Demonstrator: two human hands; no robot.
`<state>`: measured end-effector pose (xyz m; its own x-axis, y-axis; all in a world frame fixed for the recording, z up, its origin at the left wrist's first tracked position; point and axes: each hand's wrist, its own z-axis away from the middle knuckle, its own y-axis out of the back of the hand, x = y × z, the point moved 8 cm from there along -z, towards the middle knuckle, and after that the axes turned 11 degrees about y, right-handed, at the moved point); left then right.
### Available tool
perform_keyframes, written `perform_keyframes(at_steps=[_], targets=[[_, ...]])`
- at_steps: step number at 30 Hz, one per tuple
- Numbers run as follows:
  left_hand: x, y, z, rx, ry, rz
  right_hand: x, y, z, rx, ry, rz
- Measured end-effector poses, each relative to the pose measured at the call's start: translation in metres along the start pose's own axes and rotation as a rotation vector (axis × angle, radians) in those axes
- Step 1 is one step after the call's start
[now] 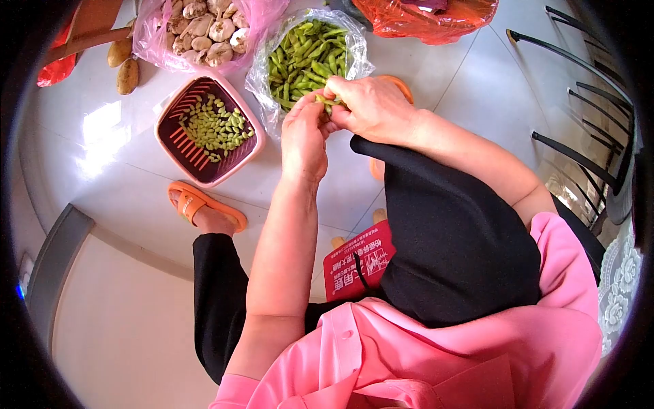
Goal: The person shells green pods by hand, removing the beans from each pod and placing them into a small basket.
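Both of my hands meet above the near edge of a clear plastic bag (357, 51) filled with green soybean pods (310, 54). Between my fingertips is a soybean pod (328, 103), partly hidden by the fingers. My left hand (304, 140) pinches it from the left, with the fingers bent in. From the right, my right hand (375, 105) grips the same pod with thumb and forefinger. Left of my hands, a pink basket (178, 163) with a dark slotted inside holds many shelled green soybeans (216, 126).
A pink bag (153, 41) of garlic bulbs (221, 31) lies behind the basket, with potatoes (127, 76) to its left. An orange-red bag (426, 24) is at the back. Black metal legs (575, 153) stand at right. An orange slipper (208, 204) is on my left foot.
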<state>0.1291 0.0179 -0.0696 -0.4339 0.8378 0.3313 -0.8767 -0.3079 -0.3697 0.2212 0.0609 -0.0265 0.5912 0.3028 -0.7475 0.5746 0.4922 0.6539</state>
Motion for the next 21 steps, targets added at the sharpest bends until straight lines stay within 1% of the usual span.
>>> perform_keyframes(at_steps=[2,4,6,7,9,10,11,12,14,15,16,17,18,20,21], targets=[[-0.005,0.001,-0.001,0.018,0.007,0.046,-0.001,0.0,0.0,0.001,0.008,0.02],[-0.011,-0.001,-0.003,-0.027,0.019,0.036,-0.004,0.0,-0.001,0.001,0.016,0.039],[-0.008,0.0,-0.003,-0.042,-0.013,0.003,-0.003,-0.001,-0.001,-0.028,-0.02,0.06],[-0.009,-0.002,-0.002,-0.074,0.019,0.039,-0.004,0.0,0.0,-0.028,-0.02,0.06],[-0.007,-0.001,-0.002,-0.105,0.05,0.073,0.002,-0.001,0.001,0.015,-0.097,-0.184],[-0.006,-0.002,-0.001,-0.145,0.066,-0.002,0.006,-0.004,0.002,0.016,-0.097,-0.184],[-0.007,-0.004,0.0,-0.185,0.082,-0.078,0.019,-0.019,0.006,0.013,-0.228,-0.621],[-0.007,-0.005,0.001,-0.185,0.084,-0.079,0.02,-0.031,0.01,0.011,-0.358,-1.058],[-0.006,-0.007,0.004,-0.21,0.107,-0.035,0.024,-0.022,0.013,0.008,-0.355,-1.051],[-0.006,-0.007,0.004,-0.21,0.107,-0.035,0.026,-0.018,0.015,-0.008,-0.407,-1.071],[-0.004,-0.01,0.006,-0.256,0.094,0.012,0.027,-0.013,0.017,-0.024,-0.459,-1.091],[-0.002,-0.013,0.007,-0.303,0.082,0.059,0.024,-0.005,0.017,0.0,-0.446,-1.085],[0.003,-0.015,0.01,-0.303,0.082,0.06,0.018,-0.002,0.016,0.0,-0.446,-1.084],[0.026,-0.008,0.015,-0.171,-0.043,-0.004,0.006,0.036,0.006,0.269,-0.206,-0.668],[0.044,-0.001,0.019,-0.15,-0.138,-0.079,-0.015,0.073,0.001,0.444,0.033,-0.342]])
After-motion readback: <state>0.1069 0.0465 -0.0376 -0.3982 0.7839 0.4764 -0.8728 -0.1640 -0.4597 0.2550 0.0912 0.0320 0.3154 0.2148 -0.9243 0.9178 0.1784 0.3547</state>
